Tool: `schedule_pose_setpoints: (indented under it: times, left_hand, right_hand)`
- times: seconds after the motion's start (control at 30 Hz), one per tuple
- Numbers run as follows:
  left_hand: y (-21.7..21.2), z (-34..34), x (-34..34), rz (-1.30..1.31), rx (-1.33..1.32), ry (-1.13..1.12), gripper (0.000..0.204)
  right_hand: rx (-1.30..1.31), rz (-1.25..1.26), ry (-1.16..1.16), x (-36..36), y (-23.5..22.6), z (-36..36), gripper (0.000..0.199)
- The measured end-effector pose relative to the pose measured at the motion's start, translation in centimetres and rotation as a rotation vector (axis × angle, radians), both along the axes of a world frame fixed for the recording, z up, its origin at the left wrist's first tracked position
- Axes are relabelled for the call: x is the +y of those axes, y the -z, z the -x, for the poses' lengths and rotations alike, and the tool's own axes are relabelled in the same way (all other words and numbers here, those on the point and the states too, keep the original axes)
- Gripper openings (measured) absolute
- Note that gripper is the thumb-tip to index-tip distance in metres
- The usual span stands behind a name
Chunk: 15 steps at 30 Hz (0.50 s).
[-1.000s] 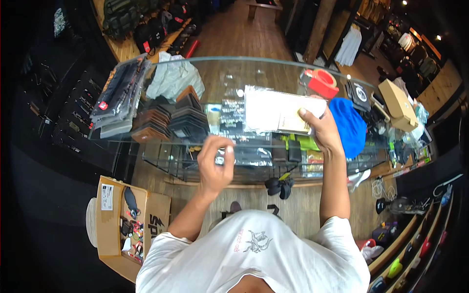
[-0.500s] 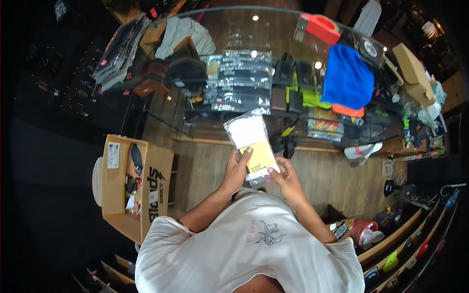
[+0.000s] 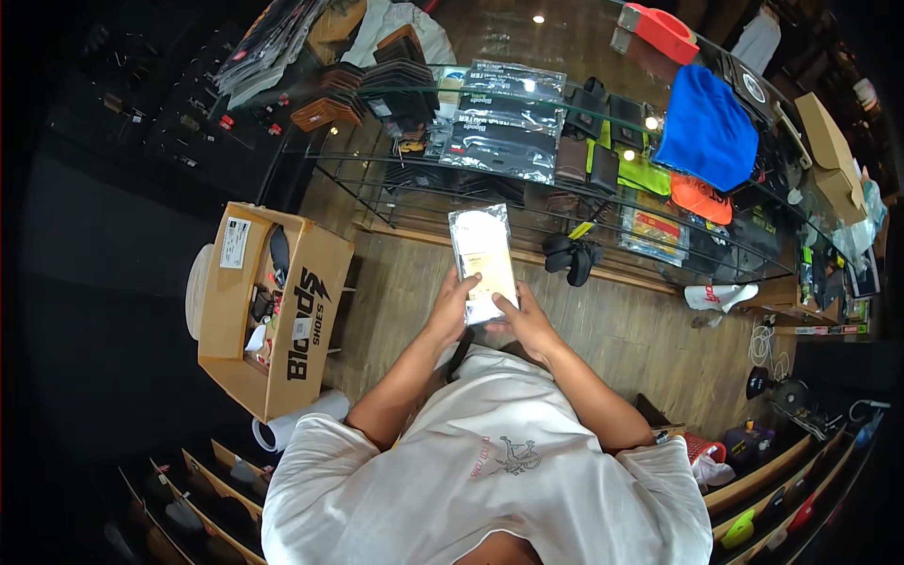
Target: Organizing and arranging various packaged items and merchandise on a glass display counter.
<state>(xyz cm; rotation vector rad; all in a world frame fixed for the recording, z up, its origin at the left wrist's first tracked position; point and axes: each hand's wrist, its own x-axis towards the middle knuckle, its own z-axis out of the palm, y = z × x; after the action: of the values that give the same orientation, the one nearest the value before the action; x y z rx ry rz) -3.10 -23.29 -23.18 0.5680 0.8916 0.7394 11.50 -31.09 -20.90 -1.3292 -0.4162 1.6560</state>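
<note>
In front of my chest is a clear plastic packet (image 3: 484, 235) holding a white folded item and a pale yellow label. It stands nearly straight, long side pointing away from me. The left hand (image 3: 450, 309) grips its lower left edge, thumb lying on the label. Gripping the lower right corner is my right hand (image 3: 527, 322), with its thumb on the front and its other fingers behind. What exactly the white item is cannot be made out through the shiny plastic.
Ahead stands a glass display case with flat packets (image 3: 504, 132), wallets (image 3: 400, 89) and a blue cloth (image 3: 708, 127). An open cardboard box (image 3: 325, 259) of mixed items is on the left, a white roll (image 3: 301, 421) beside it. Shelves with caps (image 3: 739, 529) line the lower right.
The packet has turned from leaning left to nearly straight, and its label looks paler. My right hand has shifted left with it. The view has swung, showing the white roll.
</note>
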Motion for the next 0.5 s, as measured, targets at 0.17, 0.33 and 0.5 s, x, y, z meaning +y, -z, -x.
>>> schedule_pose_setpoints:
  times: [0.17, 0.33, 0.5]
  left_hand:
    - [3.9, 1.3, 3.9, -0.017, 0.029, 0.11, 0.043]
    - [8.6, 1.3, 10.2, -0.09, 0.058, 0.274, 0.037]
    - [12.3, -0.1, 15.0, -0.168, 0.043, 0.29, 0.033]
  right_hand:
    - [0.005, -0.04, 0.07, 3.1, 4.5, 0.4, 0.046]
    - [-0.003, -0.119, 0.172, 7.4, 10.1, 0.1, 0.045]
    - [-0.016, -0.189, 0.242, 11.5, 14.8, 0.0, 0.051]
